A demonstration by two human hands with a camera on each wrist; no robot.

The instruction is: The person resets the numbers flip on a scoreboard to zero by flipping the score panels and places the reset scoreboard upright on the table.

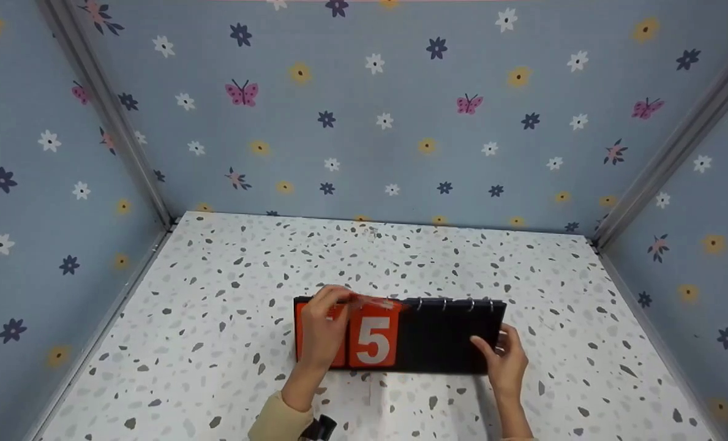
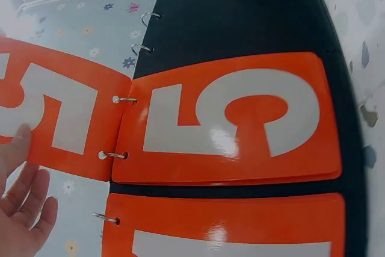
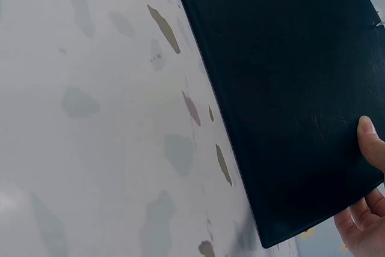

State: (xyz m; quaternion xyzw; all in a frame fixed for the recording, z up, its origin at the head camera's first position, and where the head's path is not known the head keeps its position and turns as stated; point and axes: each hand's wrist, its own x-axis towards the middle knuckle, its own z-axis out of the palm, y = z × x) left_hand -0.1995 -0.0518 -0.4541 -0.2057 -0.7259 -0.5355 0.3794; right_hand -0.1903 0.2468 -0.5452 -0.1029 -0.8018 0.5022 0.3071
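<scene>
A black flip scoreboard (image 1: 443, 337) stands with red number cards on metal rings along its top edge. My left hand (image 1: 324, 324) pinches a raised red card (image 2: 66, 112) between thumb and fingers; part of a white digit shows on it. Beneath that card lies another red card with a white 5 (image 1: 373, 340). To its left sits a second stack's red card (image 2: 180, 215), mostly behind the left hand in the head view. My right hand (image 1: 507, 361) holds the scoreboard's right end, thumb on the black front (image 3: 289, 118) and fingers behind.
Under the scoreboard is a white speckled tabletop (image 1: 217, 306). Blue floral panels (image 1: 364, 122) rise at the back and both sides, with grey metal posts (image 1: 103, 110) at the corners. Bare rings (image 1: 472, 304) line the board's right half.
</scene>
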